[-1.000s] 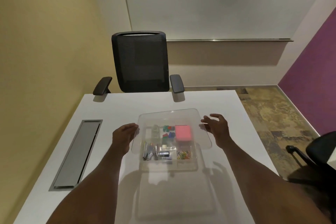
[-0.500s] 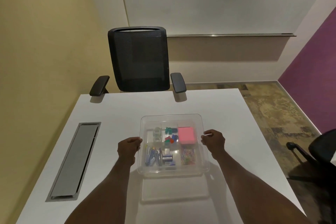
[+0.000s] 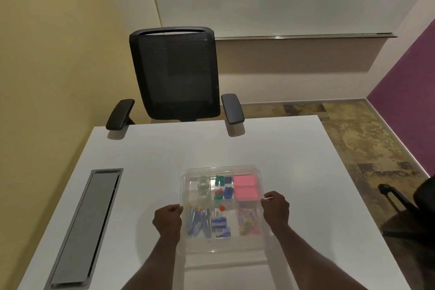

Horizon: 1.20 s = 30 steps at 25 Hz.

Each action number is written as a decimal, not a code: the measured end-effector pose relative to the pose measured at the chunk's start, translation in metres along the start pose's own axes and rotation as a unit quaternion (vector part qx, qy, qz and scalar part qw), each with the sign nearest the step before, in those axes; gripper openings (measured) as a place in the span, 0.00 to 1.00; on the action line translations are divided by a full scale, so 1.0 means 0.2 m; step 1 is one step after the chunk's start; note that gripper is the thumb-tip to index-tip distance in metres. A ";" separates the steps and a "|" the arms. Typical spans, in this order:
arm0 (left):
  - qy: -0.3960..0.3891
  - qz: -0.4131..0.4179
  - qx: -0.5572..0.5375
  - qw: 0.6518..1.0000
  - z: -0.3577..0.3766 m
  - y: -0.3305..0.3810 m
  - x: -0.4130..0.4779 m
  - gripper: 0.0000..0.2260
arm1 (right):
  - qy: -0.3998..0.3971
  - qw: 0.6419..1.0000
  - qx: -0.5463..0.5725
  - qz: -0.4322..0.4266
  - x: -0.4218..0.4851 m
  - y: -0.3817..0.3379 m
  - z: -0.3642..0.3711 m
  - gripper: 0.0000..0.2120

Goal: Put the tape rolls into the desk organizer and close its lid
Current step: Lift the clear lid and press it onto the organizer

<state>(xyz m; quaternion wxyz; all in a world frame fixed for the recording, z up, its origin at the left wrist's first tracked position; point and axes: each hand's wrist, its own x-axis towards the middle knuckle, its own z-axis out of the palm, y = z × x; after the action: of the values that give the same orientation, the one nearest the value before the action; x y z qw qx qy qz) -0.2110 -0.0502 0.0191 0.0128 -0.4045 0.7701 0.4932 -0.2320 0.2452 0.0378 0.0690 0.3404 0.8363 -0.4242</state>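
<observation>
Hands are both closed on the clear plastic lid [image 3: 222, 172] of the transparent plastic desk organizer [image 3: 223, 246]: the left hand [image 3: 167, 219] pinches its left edge, the right hand [image 3: 275, 207] its right edge, fingers curled tight. The lid sits over the organizer on the white counter [image 3: 146, 153]; whether it is fully seated cannot be told, since clear plastic hides the seam.

Handling, as judged: the lid looks thin, light and somewhat flexible, with a smooth surface that may slip. Hold is best taken at the two opposite side rims, as now, with even downward pressure so one side does not spring up. The organizer itself appears light enough to slide on the smooth counter if pushed sideways.

Contents, seen through the lid:
- Far left compartment: two clear tape rolls [image 3: 203, 186], one beyond the other. The task's items are thus already inside.
- Far middle: small green and blue clips [image 3: 222, 188].
- Far right: pink sticky-note pads [image 3: 245, 188].
- Near left: blue pens or similar long items [image 3: 196, 221], not clear enough to identify.
- Near middle: small blue items [image 3: 220, 222] and a red dot, too blurred to name.
- Near right: multicoloured paper clips [image 3: 249, 221].

Remaining step, as judged: press the lid home and release.

Also present: black mesh office chair [image 3: 175, 73] at the far side, grey cable tray cover [image 3: 84, 226] set in the counter at left.
</observation>
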 end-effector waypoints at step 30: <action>-0.069 0.253 0.188 0.946 0.46 0.28 -0.02 0.22 | -0.028 0.966 -0.192 -0.172 0.15 -0.09 0.10 0.25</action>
<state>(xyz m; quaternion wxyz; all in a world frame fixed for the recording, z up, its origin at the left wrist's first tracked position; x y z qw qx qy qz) -0.2793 0.0328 0.0162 0.0167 -0.1512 0.9230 0.3534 -0.2690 0.2375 0.0240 0.0819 0.1597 0.9458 -0.2707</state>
